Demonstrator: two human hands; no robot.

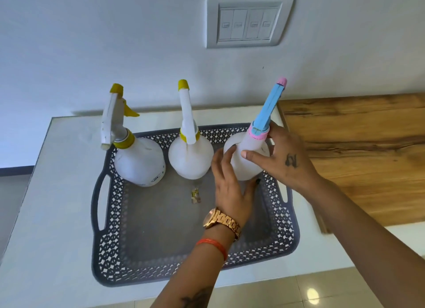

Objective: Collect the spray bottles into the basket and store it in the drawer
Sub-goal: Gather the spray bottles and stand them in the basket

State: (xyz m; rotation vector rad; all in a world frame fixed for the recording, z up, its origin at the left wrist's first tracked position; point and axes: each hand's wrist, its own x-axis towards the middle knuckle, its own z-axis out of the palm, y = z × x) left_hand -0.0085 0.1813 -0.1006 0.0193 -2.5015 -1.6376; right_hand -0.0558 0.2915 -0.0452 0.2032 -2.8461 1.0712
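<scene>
Your left hand point(230, 185) and right hand point(285, 158) cup the translucent white spray bottle with the blue-and-pink trigger head point(247, 160), standing upright in the grey perforated plastic basket point(110, 227) beside two yellow-capped white spray bottles point(140, 162) on the white countertop point(57, 192).

Single head-worn view, wide-angle, looking forward and steeply down from above. Close to the scene: both forearms entering from the bottom edge, left hand point(231, 188) and right hand point(287, 160) near centre. Aimed at a grey basket point(108, 257) on a white counter point(57, 215), filling most of the middle. Facing a white wall, with a switch plate point(249, 20) high in the frame, above centre right. Wooden top point(356, 156) at the right edge, floor tiles point(305, 291) at the bottom. Straight lines bowed toward the edges by the lens. No second view to share the scene with.
</scene>
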